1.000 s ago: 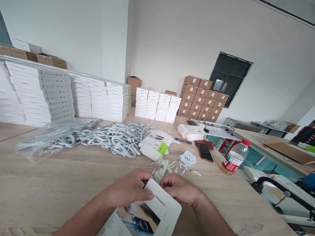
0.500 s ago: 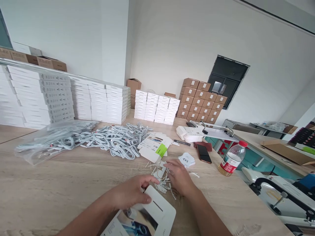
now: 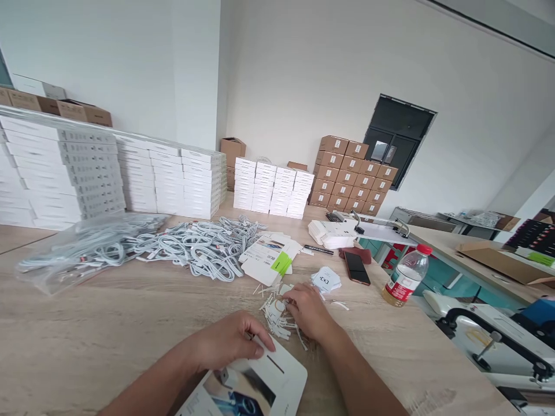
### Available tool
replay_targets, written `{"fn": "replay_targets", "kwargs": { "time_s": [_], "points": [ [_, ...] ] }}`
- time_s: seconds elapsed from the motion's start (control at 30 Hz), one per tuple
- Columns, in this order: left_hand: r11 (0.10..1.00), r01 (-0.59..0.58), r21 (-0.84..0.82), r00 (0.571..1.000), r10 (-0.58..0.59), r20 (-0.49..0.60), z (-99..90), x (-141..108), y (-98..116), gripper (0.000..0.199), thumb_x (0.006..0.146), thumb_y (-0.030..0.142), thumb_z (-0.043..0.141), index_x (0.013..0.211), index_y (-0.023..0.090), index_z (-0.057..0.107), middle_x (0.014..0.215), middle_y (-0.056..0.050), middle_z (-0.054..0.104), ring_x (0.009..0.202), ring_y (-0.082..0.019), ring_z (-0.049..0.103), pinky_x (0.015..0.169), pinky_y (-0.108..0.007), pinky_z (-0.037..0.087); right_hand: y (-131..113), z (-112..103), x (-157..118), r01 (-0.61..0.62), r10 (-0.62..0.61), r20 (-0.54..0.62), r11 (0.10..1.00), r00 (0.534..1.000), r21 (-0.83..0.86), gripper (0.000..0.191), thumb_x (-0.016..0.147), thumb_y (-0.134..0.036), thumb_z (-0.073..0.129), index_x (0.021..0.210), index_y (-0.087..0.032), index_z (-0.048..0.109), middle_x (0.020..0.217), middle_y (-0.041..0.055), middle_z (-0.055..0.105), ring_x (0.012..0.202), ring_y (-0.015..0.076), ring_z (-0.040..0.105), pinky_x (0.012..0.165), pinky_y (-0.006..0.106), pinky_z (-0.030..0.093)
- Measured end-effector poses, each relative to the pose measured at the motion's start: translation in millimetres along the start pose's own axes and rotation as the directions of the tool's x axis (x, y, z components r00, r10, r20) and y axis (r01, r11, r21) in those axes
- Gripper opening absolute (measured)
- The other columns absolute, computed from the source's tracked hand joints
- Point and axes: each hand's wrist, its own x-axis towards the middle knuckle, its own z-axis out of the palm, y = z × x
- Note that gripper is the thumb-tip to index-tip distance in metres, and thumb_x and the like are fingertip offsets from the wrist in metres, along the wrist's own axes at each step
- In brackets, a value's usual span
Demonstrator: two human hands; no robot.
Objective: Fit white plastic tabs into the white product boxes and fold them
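The left hand (image 3: 232, 344) is clamped on a white printed carton (image 3: 249, 386), thumb on its front face near the slotted top flap and fingers at the edge. The carton reaches toward the wearer at 5 o'clock from that hand, its photo panel facing up and its lower end cut off by the bottom of the view. The slotted flap sticks out at 4 o'clock.

The right hand (image 3: 307, 309) is apart from the left, at 2 o'clock from it, fingers bent down at the edge of a heap of white scraps (image 3: 275, 315). Whether a scrap is pinched there cannot be told. The heap spreads at 9 o'clock from the right hand, just beyond the carton's flap.

Also from the right hand, a small stack of white cards (image 3: 325, 279) lies near it at 1 o'clock, a smartphone (image 3: 358, 268) farther out at 2, and flat cartons with a green label (image 3: 263, 258) at 11. Grey charging cables (image 3: 203, 248) lie tangled at 11 o'clock from the left hand.
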Motion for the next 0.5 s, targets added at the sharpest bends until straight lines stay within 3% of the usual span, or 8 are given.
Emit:
{"fn": "replay_targets", "kwargs": {
  "time_s": [0.27,0.5],
  "points": [
    [1.000,0.011,0.022,1.000,-0.011,0.006,0.9,-1,4,0.030,0.070,0.038,0.070,0.092,0.022,0.080,0.076,-0.001,0.069,0.065,-0.017,0.057,0.058,-0.024,0.040,4,-3,-4,-0.005,0.007,-0.029,0.997,1.000,0.076,0.015,0.078,-0.012,0.066,0.088,-0.022,0.065,0.105,0.0029,0.061,0.106,0.0237,0.050,0.091,0.039,0.034],
    [0.999,-0.048,-0.005,0.999,0.047,-0.009,-11.0,-6,13,0.029,0.075,0.043,0.072,0.091,0.021,0.078,0.089,-0.001,0.072,0.084,-0.019,0.061,0.075,-0.024,0.043,8,-6,-5,0.014,-0.004,-0.072,0.989,0.997,0.150,0.012,0.074,-0.012,0.073,0.075,-0.022,0.065,0.118,0.0031,0.061,0.116,0.0250,0.047,0.097,0.041,0.033]
  ]
}}
